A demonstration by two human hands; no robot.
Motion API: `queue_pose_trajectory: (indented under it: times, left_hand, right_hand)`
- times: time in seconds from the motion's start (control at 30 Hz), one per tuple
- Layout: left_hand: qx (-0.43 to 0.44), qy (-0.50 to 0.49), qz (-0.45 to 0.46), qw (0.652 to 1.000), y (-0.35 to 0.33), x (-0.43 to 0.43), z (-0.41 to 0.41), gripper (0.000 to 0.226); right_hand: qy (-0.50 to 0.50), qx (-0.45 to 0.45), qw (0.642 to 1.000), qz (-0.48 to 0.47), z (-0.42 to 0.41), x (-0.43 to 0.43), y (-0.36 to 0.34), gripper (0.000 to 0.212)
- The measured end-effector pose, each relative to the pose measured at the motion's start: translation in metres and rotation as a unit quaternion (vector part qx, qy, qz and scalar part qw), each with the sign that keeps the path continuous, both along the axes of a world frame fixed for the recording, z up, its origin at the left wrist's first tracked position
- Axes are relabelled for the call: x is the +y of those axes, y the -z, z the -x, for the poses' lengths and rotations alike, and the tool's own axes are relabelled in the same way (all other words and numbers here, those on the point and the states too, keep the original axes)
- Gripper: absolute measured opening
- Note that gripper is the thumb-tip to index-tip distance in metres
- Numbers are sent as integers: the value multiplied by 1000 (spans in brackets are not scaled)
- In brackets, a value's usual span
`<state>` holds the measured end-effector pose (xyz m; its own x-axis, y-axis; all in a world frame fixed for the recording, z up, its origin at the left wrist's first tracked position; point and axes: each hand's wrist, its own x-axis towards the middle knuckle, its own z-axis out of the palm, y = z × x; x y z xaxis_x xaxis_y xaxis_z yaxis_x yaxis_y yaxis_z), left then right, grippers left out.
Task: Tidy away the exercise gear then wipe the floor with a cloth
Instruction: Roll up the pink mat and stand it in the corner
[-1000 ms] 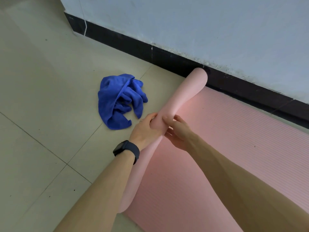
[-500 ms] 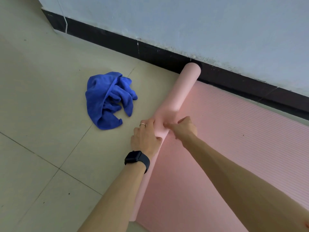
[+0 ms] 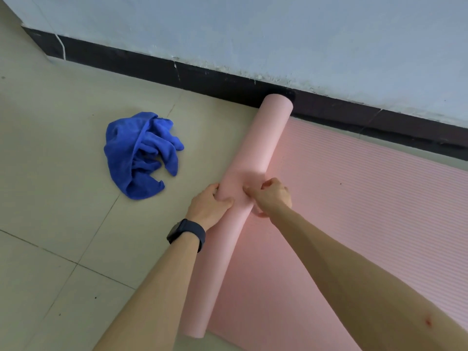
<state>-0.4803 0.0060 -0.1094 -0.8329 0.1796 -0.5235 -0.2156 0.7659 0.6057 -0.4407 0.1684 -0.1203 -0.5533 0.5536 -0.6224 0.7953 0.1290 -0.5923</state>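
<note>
A pink exercise mat (image 3: 354,211) lies on the tiled floor, its left end rolled into a long tube (image 3: 263,143) that runs from the skirting board toward me. My left hand (image 3: 209,206), with a dark watch on its wrist, grips the roll from the left side, thumb on top. My right hand (image 3: 272,195) grips the roll from the right, fingers curled under where the roll meets the flat mat. A crumpled blue cloth (image 3: 141,153) lies on the tiles to the left of the roll, apart from it.
A pale blue wall (image 3: 253,34) with a black skirting board (image 3: 202,77) runs along the far edge, touching the roll's far end. Beige floor tiles (image 3: 50,224) spread out to the left and toward me.
The roll has turned further to the right over the flat mat and straightened. Both hands shifted their grip on it; the view moved closer.
</note>
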Motion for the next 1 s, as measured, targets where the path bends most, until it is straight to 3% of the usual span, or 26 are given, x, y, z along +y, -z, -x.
queue_pose_trajectory:
  times: [0.07, 0.17, 0.23, 0.4, 0.47, 0.57, 0.63, 0.7, 0.83, 1.0]
  left_hand:
    - [10, -5, 1, 1000, 0, 5, -8, 56]
    - [58, -20, 24, 998, -3, 16, -21, 48]
    - [94, -30, 55, 994, -7, 25, -32, 47]
    - [201, 5, 143, 969, -9, 49, -53, 47]
    - [229, 34, 148, 961, -8, 59, -62, 51]
    - [170, 14, 56, 984, -10, 60, -66, 45]
    - [121, -39, -15, 992, -13, 60, -60, 32]
    - [125, -16, 0, 992, -15, 64, -52, 34]
    - [72, 51, 44, 995, -15, 89, -43, 64]
    - [111, 46, 78, 990, -14, 112, -61, 59]
  right_hand:
    - [-13, -2, 999, -43, -5, 5, -3, 57]
    - [-33, 61, 994, -89, -14, 12, -4, 33]
    - [-39, 89, 990, -102, -19, 13, -7, 28]
    - [-37, 63, 997, -41, -27, 17, -14, 59]
    - [-44, 38, 998, -39, -27, 26, -17, 57]
    - [1, 28, 1000, 12, -37, 40, -11, 47]
    - [42, 35, 998, 20, -48, 46, -5, 52]
    - [66, 43, 997, 7, -56, 51, 1, 53]
    - [30, 45, 998, -30, -65, 68, 9, 32]
    - [23, 39, 999, -20, -79, 87, 7, 31]
